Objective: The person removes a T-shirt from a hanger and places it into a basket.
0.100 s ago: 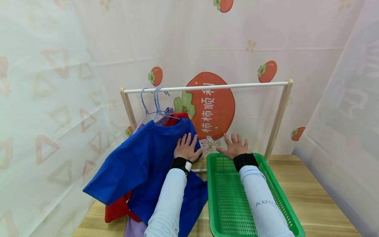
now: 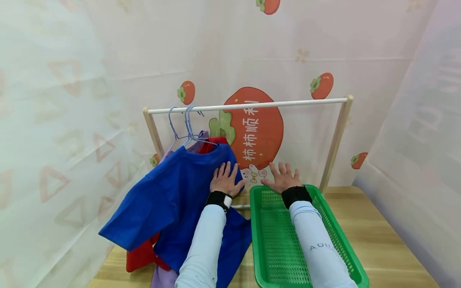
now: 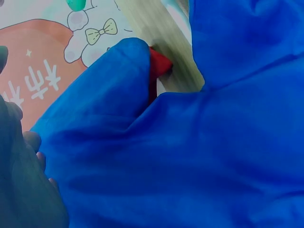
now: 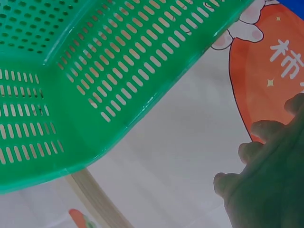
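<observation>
My left hand [image 2: 225, 181] is held with fingers spread in front of a blue T-shirt [image 2: 158, 200] hanging at the left of the rack. Whether it touches the cloth I cannot tell. Fingers also spread, my right hand [image 2: 282, 179] hovers above the far end of a green basket [image 2: 253, 240], holding nothing. Behind the blue shirt show parts of a red garment [image 2: 140, 256] and a purple garment [image 2: 163, 278]. Blue hangers [image 2: 189, 124] hook over the white rail [image 2: 281, 104]. In the left wrist view, the blue T-shirt [image 3: 190, 152] fills most of the frame beside the hand.
The rack's wooden posts [image 2: 336, 144] stand at either side on a wooden table [image 2: 381, 232]. Light printed curtains [image 2: 378, 52] close off the back and both sides. A large persimmon print [image 2: 264, 132] is behind the rail. The basket's slotted wall [image 4: 128, 61] shows in the right wrist view.
The whole head view has shifted slightly, so everything sits a little further left. Both hands keep the same pose over the shirt and basket.
</observation>
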`<act>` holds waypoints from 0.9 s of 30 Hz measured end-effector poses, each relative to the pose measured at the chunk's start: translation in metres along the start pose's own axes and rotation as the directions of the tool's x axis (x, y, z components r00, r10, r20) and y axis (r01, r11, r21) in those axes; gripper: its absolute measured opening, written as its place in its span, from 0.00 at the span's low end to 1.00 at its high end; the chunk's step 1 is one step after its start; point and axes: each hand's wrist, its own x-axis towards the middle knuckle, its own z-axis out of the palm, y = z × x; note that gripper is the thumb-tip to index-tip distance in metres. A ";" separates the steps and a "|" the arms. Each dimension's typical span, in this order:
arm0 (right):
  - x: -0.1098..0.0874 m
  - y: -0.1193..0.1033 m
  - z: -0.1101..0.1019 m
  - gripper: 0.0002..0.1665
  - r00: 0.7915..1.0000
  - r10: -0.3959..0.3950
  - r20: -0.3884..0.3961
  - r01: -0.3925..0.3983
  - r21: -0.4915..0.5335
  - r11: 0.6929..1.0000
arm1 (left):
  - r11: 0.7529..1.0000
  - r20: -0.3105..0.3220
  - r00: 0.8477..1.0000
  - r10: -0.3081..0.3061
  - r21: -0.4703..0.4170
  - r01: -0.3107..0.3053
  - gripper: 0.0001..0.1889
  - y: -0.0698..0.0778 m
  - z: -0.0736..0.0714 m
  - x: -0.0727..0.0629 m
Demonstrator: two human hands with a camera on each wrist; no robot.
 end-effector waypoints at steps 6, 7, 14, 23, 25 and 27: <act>-0.003 0.007 0.000 0.52 1.000 -0.010 0.005 0.010 0.007 1.000 | 1.000 0.003 1.000 0.016 -0.007 -0.016 0.42 0.004 0.000 -0.003; -0.004 0.008 0.000 0.52 1.000 -0.011 0.006 0.011 0.007 1.000 | 1.000 0.004 1.000 0.015 -0.012 -0.015 0.42 0.004 0.000 -0.003; -0.008 0.020 -0.002 0.51 1.000 -0.019 0.018 0.018 0.071 0.997 | 1.000 -0.026 0.999 0.023 -0.010 -0.024 0.40 0.003 0.002 -0.008; -0.017 0.059 -0.010 0.30 0.774 0.303 -0.556 -0.106 0.358 0.928 | 0.991 -0.223 0.966 0.132 0.055 -0.123 0.37 -0.002 -0.004 -0.061; -0.021 0.074 -0.012 0.27 0.623 0.504 -0.598 -0.174 0.522 0.835 | 0.991 -0.335 0.933 0.131 0.035 -0.127 0.34 -0.003 -0.013 -0.081; -0.025 0.092 -0.017 0.23 0.504 0.654 -0.564 -0.182 0.671 0.719 | 0.993 -0.449 0.887 0.107 0.003 -0.118 0.31 -0.005 -0.026 -0.104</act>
